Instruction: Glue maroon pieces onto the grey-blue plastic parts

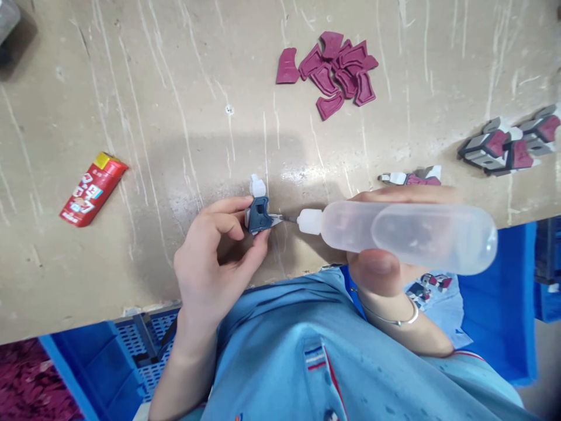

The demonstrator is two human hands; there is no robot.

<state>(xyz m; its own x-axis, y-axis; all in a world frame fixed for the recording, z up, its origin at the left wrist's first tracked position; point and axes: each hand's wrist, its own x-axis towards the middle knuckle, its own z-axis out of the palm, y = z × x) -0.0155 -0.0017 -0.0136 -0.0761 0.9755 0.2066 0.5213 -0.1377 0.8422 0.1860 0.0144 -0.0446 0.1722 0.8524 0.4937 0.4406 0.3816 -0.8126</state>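
The left hand (210, 251) is bent into a pinch, its thumb and fingertips parted only by the width of a small navy piece (258, 225). A white knob (258, 186) projects from the far side of this piece. The right hand (376, 270) is curled about a translucent bottle (421, 237), with the thumb on the near side and the other fingers largely hidden behind it. The bottle is held almost level, its white cap (310, 222) and thin nozzle (289, 219) directed leftward; whether the tip touches the piece cannot be told. The edge grip presumably serves to leave the recessed face of the piece uncovered, and the sideways hold to bring the nozzle to it while the bottle can be squeezed.

The navy piece is thus located at the fingertips of the left hand, to the left of the right hand, just above the near part of the worktop (184, 88).

Farther out, loose maroon pieces (324, 79) are heaped beyond the hands, probably so that they can be picked up singly. A small part-maroon figure (423, 177) is seen just beyond the right hand, and similar grey-and-maroon figures (488, 152) are grouped at the far right, apparently set aside together. A red packet (93, 190) is laid at the left. Below the near edge, blue bins (499, 310) are placed on both sides.
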